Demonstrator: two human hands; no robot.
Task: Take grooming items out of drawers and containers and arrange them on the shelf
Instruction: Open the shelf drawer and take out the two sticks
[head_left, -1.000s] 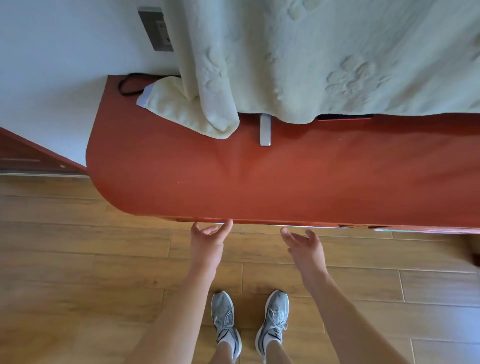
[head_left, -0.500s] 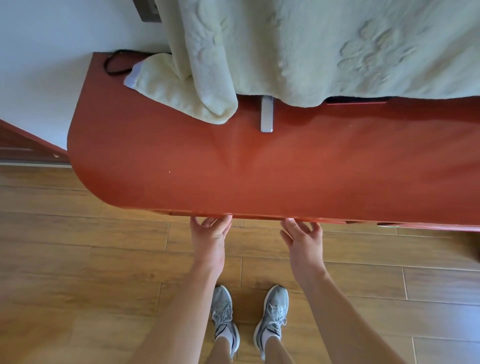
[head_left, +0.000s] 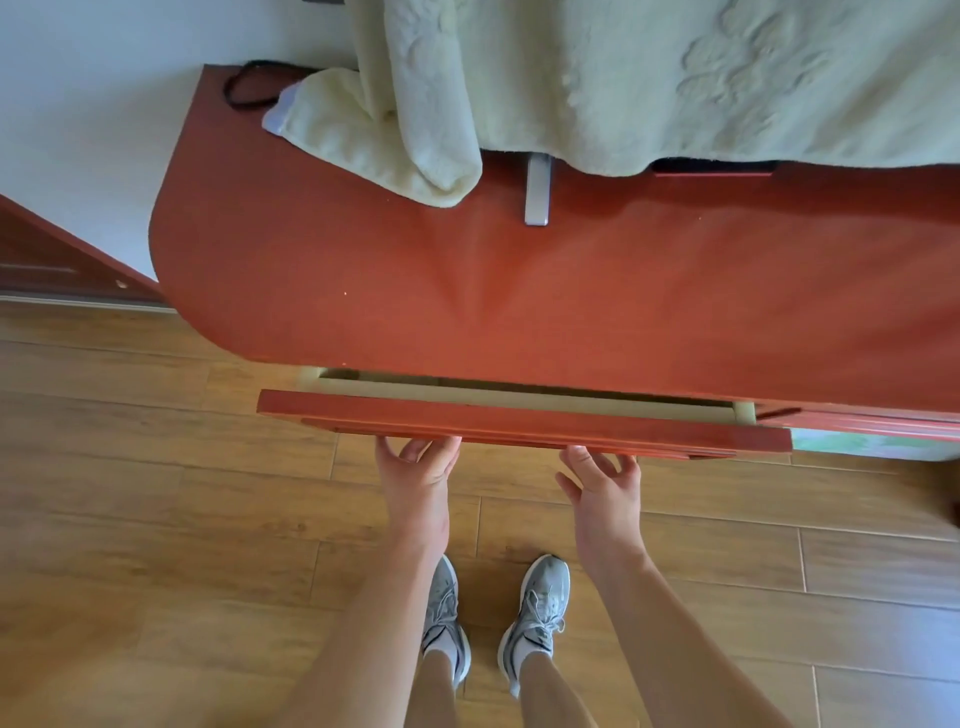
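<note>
Progress: early, opening step, no grooming items in sight, shelf out of view | drawer (head_left: 519, 423): red front, open a narrow slit at 6 o'clock edge of bench (head_left: 519, 301), inside hidden | left hand (head_left: 415, 470): fingers curled under drawer front | right hand (head_left: 602, 488): loosely curled, spread, holding nothing, at 3 o'clock of left, contact unclear

1. We see one drawer (head_left: 524, 422). Its front is a long, reddish-brown wooden board, lying level and running from 9 o'clock to 3 o'clock.
2. It stands pulled out a little toward 6 o'clock from under the tabletop (head_left: 519, 291), at that surface's 6 o'clock edge.
3. In the narrow gap we make out pale cream inner walls. What lies inside is hidden from us.
</note>
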